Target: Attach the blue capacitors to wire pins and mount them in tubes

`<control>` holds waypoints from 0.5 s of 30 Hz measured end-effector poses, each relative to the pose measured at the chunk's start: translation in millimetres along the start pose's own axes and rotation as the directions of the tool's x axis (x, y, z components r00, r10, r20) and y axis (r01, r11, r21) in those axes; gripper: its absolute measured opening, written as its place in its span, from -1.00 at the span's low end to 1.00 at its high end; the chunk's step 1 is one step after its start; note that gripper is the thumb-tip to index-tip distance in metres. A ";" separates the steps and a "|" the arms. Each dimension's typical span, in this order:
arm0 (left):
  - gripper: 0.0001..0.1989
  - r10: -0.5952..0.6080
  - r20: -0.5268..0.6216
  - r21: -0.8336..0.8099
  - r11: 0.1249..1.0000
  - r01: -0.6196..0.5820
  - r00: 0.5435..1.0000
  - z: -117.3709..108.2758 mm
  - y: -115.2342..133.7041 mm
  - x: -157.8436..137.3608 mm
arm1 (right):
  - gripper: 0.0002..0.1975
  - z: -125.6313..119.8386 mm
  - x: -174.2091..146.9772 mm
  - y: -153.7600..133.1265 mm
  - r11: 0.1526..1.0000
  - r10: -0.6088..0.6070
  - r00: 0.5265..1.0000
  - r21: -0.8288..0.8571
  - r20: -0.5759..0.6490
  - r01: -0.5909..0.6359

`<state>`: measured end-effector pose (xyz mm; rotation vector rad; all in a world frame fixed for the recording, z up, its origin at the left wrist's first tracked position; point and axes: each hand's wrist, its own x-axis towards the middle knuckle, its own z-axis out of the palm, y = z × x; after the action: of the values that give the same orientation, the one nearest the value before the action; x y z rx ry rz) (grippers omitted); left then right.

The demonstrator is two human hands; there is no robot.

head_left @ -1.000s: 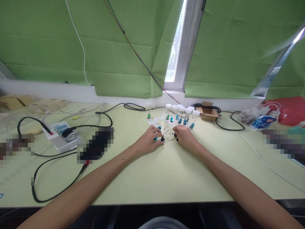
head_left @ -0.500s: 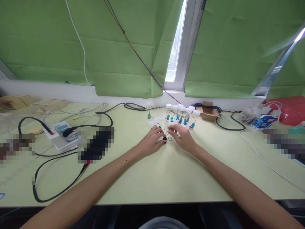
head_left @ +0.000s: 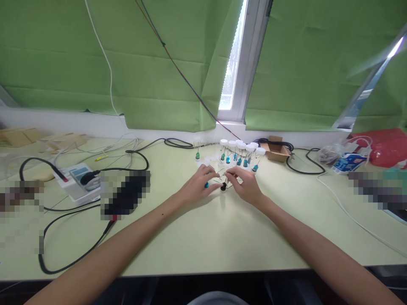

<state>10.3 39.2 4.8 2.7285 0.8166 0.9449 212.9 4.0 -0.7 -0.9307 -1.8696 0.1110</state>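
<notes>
My right hand point(head_left: 244, 184) pinches the thin stem of a small black needle tip point(head_left: 223, 186) between thumb and fingers, its black base hanging low over the table. To its left is my left hand point(head_left: 193, 186), with thumb and fingers apart. A small blue needle tip point(head_left: 206, 185) shows between that thumb and forefinger, apparently on the table. More thin metal stems lie around the fingertips, partly covered by both hands. Behind the hands stand several clear vials with white caps point(head_left: 241, 145), holding blue and green needle tips. One vial with a green tip point(head_left: 197, 156) stands apart on the left.
An open cardboard box point(head_left: 277, 153) sits behind the vials on the right. Black cables point(head_left: 178, 143) run along the back. To the left is a white device with a plug point(head_left: 79, 182). A blue-and-white packet point(head_left: 349, 163) and red bag point(head_left: 388, 148) lie at far right.
My left thumb and fingers have parted from the black needle tip. It now hangs from my right fingers, slightly further right. The view has shifted a little.
</notes>
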 end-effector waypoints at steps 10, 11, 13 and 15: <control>-0.76 -0.222 -0.225 0.157 0.953 0.260 0.949 -20.1 -41.3 32.0 | -0.77 4.6 2.4 -12.2 0.967 0.184 0.983 0.180 0.008 -0.183; -0.74 -0.186 -0.251 0.241 0.939 0.247 0.950 -21.0 -44.8 39.7 | -0.76 5.5 2.4 -13.3 0.955 0.209 0.978 0.211 0.010 -0.206; -0.72 -0.128 -0.289 0.401 0.884 0.241 0.949 -22.5 -51.2 57.9 | -0.75 7.2 2.3 -14.9 0.931 0.249 0.968 0.272 0.017 -0.244; -0.71 -0.120 -0.310 0.477 0.838 0.264 0.943 -23.2 -57.6 77.5 | -0.75 8.7 2.1 -15.7 0.910 0.274 0.962 0.317 0.023 -0.267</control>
<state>21.2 128.4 47.2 2.8821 1.5744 1.2149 196.8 -2.9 3.8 -0.9523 -1.6301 0.5540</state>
